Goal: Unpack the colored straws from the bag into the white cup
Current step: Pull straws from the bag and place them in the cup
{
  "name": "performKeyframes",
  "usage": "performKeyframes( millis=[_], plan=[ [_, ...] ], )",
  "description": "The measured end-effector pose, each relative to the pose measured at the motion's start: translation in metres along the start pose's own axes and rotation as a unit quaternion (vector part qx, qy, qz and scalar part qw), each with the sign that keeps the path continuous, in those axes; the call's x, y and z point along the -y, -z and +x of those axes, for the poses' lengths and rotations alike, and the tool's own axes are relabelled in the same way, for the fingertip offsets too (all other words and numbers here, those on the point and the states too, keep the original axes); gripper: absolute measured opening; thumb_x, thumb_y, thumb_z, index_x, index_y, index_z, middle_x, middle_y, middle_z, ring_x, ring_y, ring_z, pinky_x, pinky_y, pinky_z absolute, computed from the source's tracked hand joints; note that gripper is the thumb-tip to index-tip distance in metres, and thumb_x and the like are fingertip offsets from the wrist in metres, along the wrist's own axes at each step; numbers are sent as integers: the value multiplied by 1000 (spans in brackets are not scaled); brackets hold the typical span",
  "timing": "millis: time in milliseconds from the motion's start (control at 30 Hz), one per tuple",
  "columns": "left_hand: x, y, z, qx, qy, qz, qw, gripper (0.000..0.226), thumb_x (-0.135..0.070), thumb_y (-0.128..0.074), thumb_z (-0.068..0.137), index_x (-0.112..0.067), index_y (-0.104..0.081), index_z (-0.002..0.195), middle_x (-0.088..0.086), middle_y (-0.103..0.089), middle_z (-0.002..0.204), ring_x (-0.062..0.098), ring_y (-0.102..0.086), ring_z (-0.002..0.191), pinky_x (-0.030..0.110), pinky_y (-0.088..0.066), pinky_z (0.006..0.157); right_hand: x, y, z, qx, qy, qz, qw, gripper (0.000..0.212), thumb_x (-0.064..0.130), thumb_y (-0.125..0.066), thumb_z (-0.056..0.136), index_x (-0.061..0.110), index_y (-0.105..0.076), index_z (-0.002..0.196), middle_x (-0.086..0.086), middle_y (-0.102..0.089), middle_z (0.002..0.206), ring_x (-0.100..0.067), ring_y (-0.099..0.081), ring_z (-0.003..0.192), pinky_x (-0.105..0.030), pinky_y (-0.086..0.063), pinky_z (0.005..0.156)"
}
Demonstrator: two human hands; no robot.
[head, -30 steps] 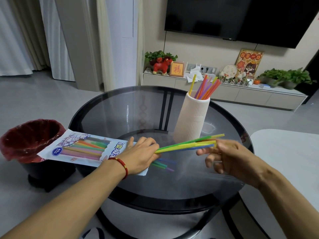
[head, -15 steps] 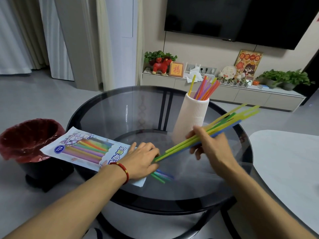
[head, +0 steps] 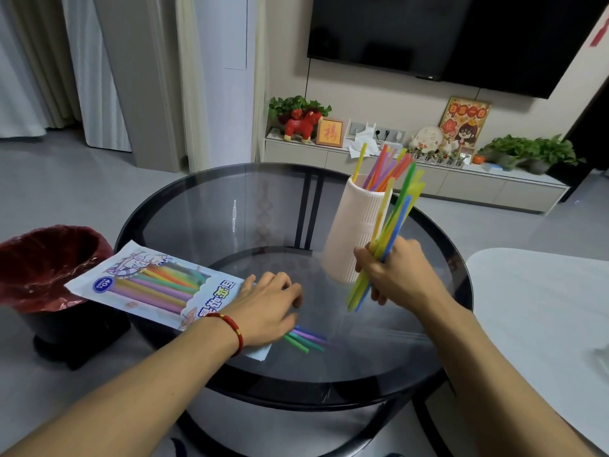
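A tall ribbed white cup (head: pixel 356 232) stands on the round glass table (head: pixel 204 209) with several colored straws (head: pixel 384 166) sticking out of its top. My right hand (head: pixel 400 272) grips a bundle of green, yellow and blue straws (head: pixel 392 222), held nearly upright just right of the cup. My left hand (head: pixel 267 306) presses flat on the open end of the printed straw bag (head: pixel 148 285), which lies on the table's left side. A few straw ends (head: pixel 304 338) poke out of the bag below that hand.
A bin with a red liner (head: pixel 43 262) stands on the floor left of the table. A white table top (head: pixel 543 311) is at the right. A TV cabinet (head: pixel 461 183) with plants and ornaments runs along the far wall.
My right hand has pulled the bundle free of the bag and swung it from lying almost flat to nearly upright beside the cup. My left hand has stayed on the bag.
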State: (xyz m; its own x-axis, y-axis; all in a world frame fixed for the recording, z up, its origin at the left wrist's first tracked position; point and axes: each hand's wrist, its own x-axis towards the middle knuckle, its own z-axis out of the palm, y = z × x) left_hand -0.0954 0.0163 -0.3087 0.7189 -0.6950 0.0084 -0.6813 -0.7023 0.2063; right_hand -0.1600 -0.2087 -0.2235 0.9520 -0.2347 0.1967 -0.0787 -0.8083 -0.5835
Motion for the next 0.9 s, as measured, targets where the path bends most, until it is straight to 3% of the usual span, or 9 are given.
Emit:
performKeyframes(
  millis=[200, 300, 400, 500, 633, 767, 900],
  plan=[
    [-8, -6, 0, -27, 29, -17, 999, 20, -40, -43, 95, -30, -52, 110, -4, -44, 117, 21, -41, 118, 53, -23, 114, -12, -9, -3, 8, -17, 49, 999, 35, 24, -55, 103, 6, -73, 79, -11, -71, 53, -23, -69, 42, -29, -61, 51],
    [-14, -5, 4, -58, 64, -75, 993, 18, -37, -44, 96, -31, -55, 110, -5, -48, 120, 20, -41, 123, 52, -18, 118, -14, -1, -7, -34, -28, 153, 987, 35, 24, -58, 102, 10, -77, 77, -13, -72, 54, -24, -68, 44, -25, -55, 50],
    [-17, -1, 9, -110, 61, -138, 982, 18, -29, -47, 97, -28, -58, 111, -3, -54, 120, 21, -45, 118, 43, -30, 109, -11, 11, -12, -114, -16, 298, 948, 31, 25, -61, 101, 7, -78, 83, -17, -74, 63, -29, -70, 51, -29, -57, 50],
    [-20, 2, 10, -137, 63, -178, 972, 18, -25, -50, 96, -25, -58, 112, -2, -55, 120, 20, -45, 117, 39, -35, 105, 0, 36, -9, -226, -8, 407, 885, 30, 26, -61, 103, 7, -77, 86, -15, -75, 67, -28, -70, 54, -29, -59, 51],
    [-17, 3, 11, -153, 75, -149, 974, 20, -27, -51, 95, -28, -56, 114, -5, -56, 121, 19, -45, 116, 40, -33, 107, 24, 68, 11, -312, 37, 421, 851, 32, 26, -63, 99, 18, -78, 72, -9, -76, 65, -25, -71, 48, -30, -60, 47],
    [-12, 2, 11, -143, 88, -140, 976, 21, -29, -51, 94, -32, -54, 116, -6, -55, 122, 19, -44, 120, 45, -28, 112, 39, 74, 45, -316, 29, 302, 899, 30, 23, -61, 101, -1, -74, 88, -19, -75, 74, -29, -74, 53, -38, -64, 49],
    [-9, 4, 12, -133, 119, -134, 975, 22, -30, -50, 94, -34, -52, 116, -9, -56, 124, 19, -43, 125, 54, -17, 117, 47, 72, 72, -250, -4, 135, 959, 30, 20, -59, 94, 0, -76, 79, -19, -73, 61, -24, -69, 42, -37, -61, 49]
  ],
)
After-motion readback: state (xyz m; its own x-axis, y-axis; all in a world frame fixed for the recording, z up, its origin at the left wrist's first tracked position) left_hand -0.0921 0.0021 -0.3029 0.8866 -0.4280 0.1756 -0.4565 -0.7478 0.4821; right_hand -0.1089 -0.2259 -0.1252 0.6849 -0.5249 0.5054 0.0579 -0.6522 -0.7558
